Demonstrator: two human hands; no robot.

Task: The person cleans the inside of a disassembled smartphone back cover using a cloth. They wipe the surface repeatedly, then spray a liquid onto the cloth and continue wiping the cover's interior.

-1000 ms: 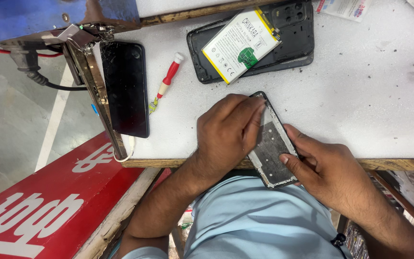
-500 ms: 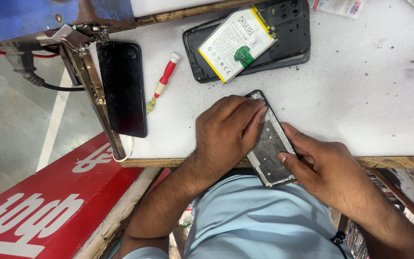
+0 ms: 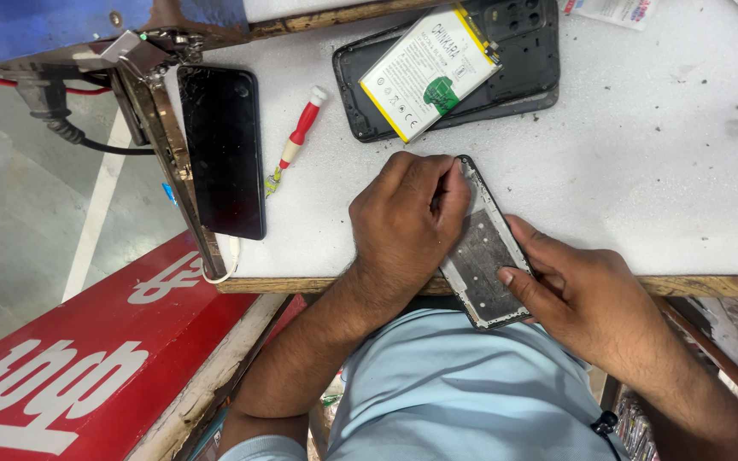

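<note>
- Far to the left of my grip, a black phone (image 3: 222,152) lay face up along the edge of the white foam-topped table (image 3: 642,171).
- Between that phone and my left hand, a red-handled screwdriver (image 3: 296,139) rested at a slant, apart from my fingers.
- My left hand (image 3: 407,226) lay curled, palm down, over the opened phone frame (image 3: 489,256), fingertips pressed to its upper left edge; what the fingers pinched underneath I could not tell.
- The frame sat tilted at the table's near edge, its lower end overhanging above my light blue shirt (image 3: 463,393).
- Above my grip, a black back cover (image 3: 523,51) lay with a white-and-yellow battery (image 3: 429,72) on it.
- My right hand (image 3: 591,294) held the frame's right side, thumb on its inner face.
</note>
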